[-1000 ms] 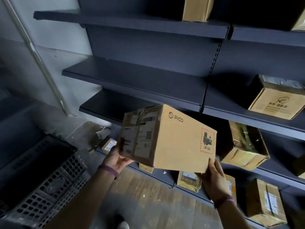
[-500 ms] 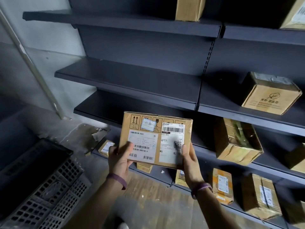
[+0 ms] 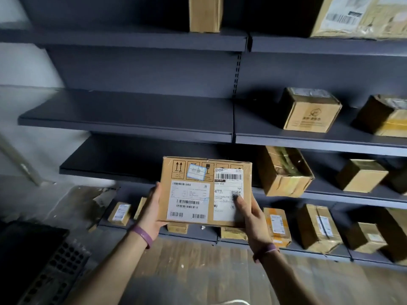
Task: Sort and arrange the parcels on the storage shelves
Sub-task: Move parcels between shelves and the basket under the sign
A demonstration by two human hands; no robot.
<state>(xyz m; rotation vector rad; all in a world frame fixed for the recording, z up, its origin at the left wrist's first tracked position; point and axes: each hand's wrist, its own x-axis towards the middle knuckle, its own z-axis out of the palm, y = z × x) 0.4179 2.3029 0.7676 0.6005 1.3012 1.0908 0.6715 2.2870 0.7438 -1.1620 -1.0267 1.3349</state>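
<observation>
I held the box [image 3: 199, 219] up w/ both hands, label side facing me. L hand [image 3: 153, 209] gripped its left edge, fingers behind. R hand [image 3: 252, 216] gripped the lower right corner, thumb [image 3: 239, 200] on the QR label [image 3: 228, 194]. Box hung in the air before the shelves [image 3: 132, 126], approx. level w/ a lower shelf's front edge, resting on none. Other parcels [image 3: 310, 111] sat on the right-side shelves.

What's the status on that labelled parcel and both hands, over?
Left hand and right hand grip the parcel by its side edges, right thumb on label. Parcel in air before shelves, label facing camera. Boxes on right-hand shelves, none blocking.
</observation>
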